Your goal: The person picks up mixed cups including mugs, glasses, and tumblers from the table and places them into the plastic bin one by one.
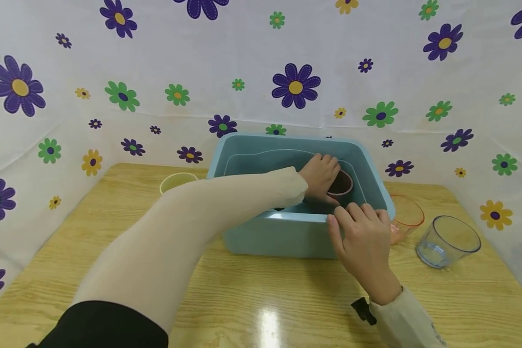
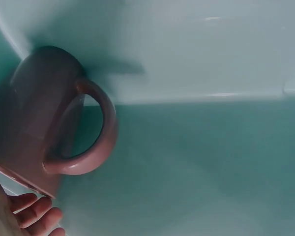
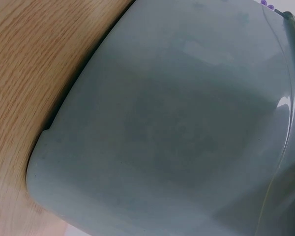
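A light-blue plastic basin (image 1: 282, 237) stands on the table. My left hand (image 1: 321, 178) reaches down inside it, beside a dusky pink mug (image 1: 342, 186). In the left wrist view the mug (image 2: 44, 113) has its handle toward the middle, and my left fingers (image 2: 37, 216) lie loosely bent by its rim, not wrapped round its body. Whether they touch the rim I cannot tell. At the basin's near right corner my right hand (image 1: 363, 241) grips the rim, fingers bent over the edge. In the right wrist view only the basin's outer wall (image 3: 177, 128) shows, not the hand.
Right of the basin stand a red-rimmed clear glass (image 1: 409, 220) and a blue-tinted clear glass (image 1: 448, 241). A yellow-rimmed cup (image 1: 178, 180) sits behind the left forearm, partly hidden. The wooden table (image 1: 243, 299) meets a flower-patterned cloth (image 1: 252, 63) at the back and sides.
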### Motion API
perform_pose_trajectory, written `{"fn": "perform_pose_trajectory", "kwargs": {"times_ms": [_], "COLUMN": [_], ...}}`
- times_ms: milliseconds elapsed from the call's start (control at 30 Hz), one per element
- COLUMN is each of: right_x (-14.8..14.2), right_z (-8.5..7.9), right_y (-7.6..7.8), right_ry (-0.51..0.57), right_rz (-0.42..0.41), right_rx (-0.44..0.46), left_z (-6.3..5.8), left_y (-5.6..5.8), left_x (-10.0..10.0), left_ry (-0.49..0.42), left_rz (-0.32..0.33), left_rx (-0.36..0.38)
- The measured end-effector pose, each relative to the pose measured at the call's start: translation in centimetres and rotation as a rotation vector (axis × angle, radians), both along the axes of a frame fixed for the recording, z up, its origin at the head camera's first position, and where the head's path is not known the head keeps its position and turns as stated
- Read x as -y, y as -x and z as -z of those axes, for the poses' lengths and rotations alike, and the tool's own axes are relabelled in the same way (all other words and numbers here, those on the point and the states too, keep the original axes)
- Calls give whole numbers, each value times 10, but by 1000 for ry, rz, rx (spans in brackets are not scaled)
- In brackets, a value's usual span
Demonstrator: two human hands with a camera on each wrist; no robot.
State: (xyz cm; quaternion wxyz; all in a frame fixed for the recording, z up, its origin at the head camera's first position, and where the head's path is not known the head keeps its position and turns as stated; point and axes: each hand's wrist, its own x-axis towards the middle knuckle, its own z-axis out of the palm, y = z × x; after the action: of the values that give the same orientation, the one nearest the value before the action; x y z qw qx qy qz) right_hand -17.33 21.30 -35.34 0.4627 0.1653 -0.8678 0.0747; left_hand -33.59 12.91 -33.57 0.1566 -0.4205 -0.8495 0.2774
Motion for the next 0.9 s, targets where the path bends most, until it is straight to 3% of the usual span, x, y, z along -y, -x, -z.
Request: {"fn": "perform_pose_trajectory", "kwargs": {"times_ms": [167,300,533,733,900], "right_x": [0,1,1,-1,-1], "right_z": [-2,-3,-2,-1,0], "right_y": [0,0,-2,-2,-1], "right_ry": [-4,4,-7,-21,-25], "right_rz": [2,-8,9,19,17], "right_rx": [2,-20,-13,19,9], "left_z": [-1,-8,-29,-47,-63], "left_y": [1,2,2,1,-7], "left_x": [-5,0,10,15,22], "left_ry": [12,14,8,-31,-30], "left_rz": [-29,-26,30,58,67], "left_rx": [8,85,220,261,303]}}
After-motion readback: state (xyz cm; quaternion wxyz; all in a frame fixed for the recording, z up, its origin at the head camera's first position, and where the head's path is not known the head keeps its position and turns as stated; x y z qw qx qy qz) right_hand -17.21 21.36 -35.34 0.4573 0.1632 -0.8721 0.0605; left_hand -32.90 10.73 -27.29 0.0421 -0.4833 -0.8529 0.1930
